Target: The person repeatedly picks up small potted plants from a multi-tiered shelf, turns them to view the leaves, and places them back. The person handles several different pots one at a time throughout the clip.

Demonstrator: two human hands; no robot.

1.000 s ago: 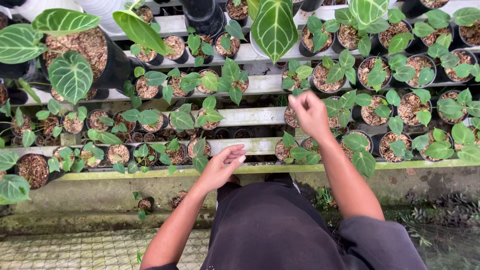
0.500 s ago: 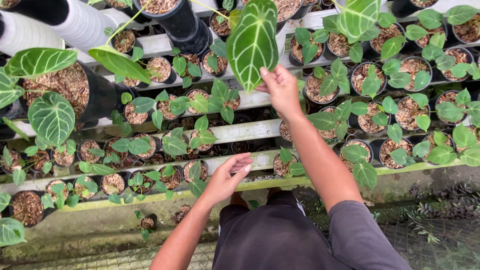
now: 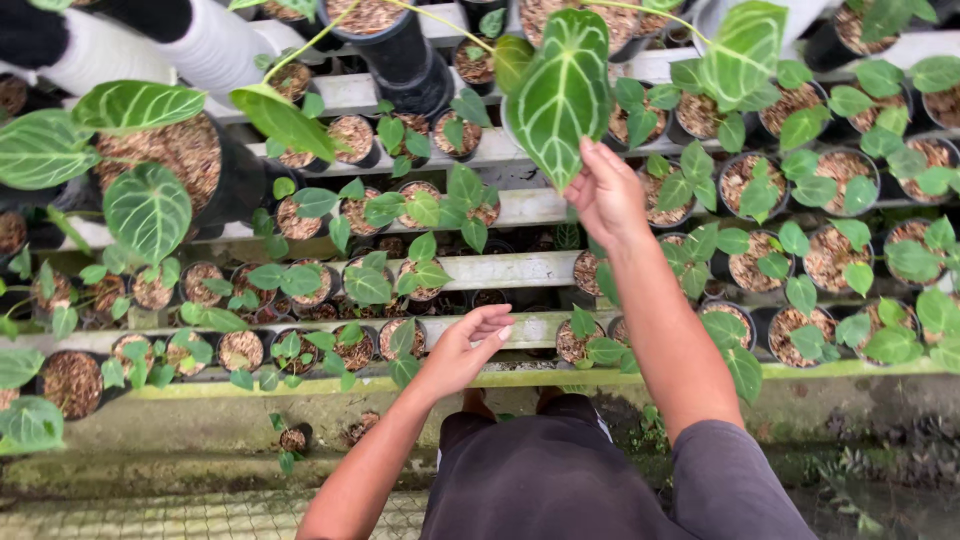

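- The right hand (image 3: 605, 195) is raised over the slatted bench (image 3: 510, 270), up at the lower tip of a big heart-shaped leaf (image 3: 560, 90) with pale veins.
- Its fingers are curled close together around the leaf tip; the fingertips are hidden behind the hand, so it looks like a pinch on the tip, though I cannot tell for sure.
- The big leaf hangs tip-down over the middle rows of the bench, in front of the black pot (image 3: 395, 45) at the top of the view.
- The left hand (image 3: 465, 350) rests lower down, at the front edge of the bench, with fingers loosely bent and slightly apart, holding nothing.
- Its fingertips lie just beside a small pot (image 3: 400, 340) of seedling leaves in the front row; whether they touch it is unclear.
- Rows of little pots filled with brown chips and small green leaves cover the bench on both sides of the arms.
- On the left, a large pot (image 3: 185, 160) carries several broad striped leaves.
- White pipes (image 3: 160, 45) lie at an angle across the top left.
- Below the bench runs a damp concrete ledge (image 3: 180, 430), with a tiled floor (image 3: 150, 515) beneath it.
- A dark grey shirt (image 3: 560, 480) fills the bottom centre of the view.
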